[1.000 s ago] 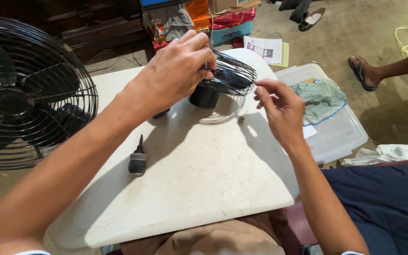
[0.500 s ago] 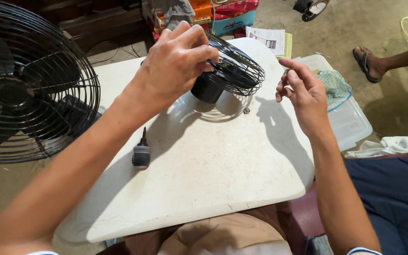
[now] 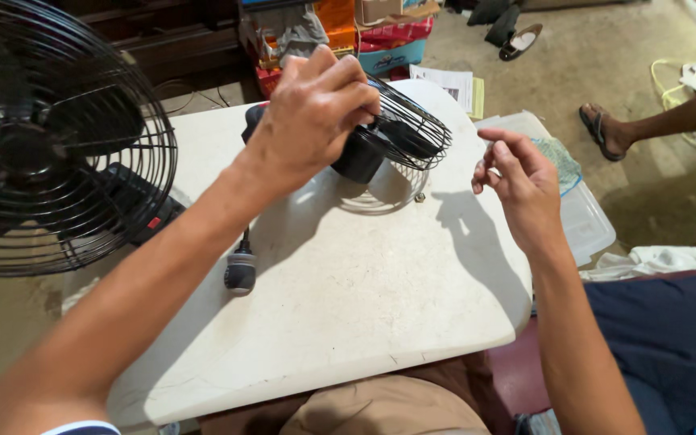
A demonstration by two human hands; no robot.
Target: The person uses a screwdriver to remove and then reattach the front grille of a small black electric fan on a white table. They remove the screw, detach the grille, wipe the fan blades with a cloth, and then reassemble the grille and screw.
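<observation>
My left hand (image 3: 316, 113) grips a small black fan (image 3: 388, 133) by its motor housing, lifting its wire cage tilted above the white table (image 3: 348, 306), while my right hand (image 3: 517, 181) hovers apart from it with fingertips pinched together near the table's right edge. A black plug (image 3: 240, 271) lies on the tabletop beside my left forearm. A large black fan (image 3: 42, 137) stands at left; a clear plastic bin (image 3: 586, 221) sits beyond the table, a sandalled foot (image 3: 606, 129) on the floor behind it
</observation>
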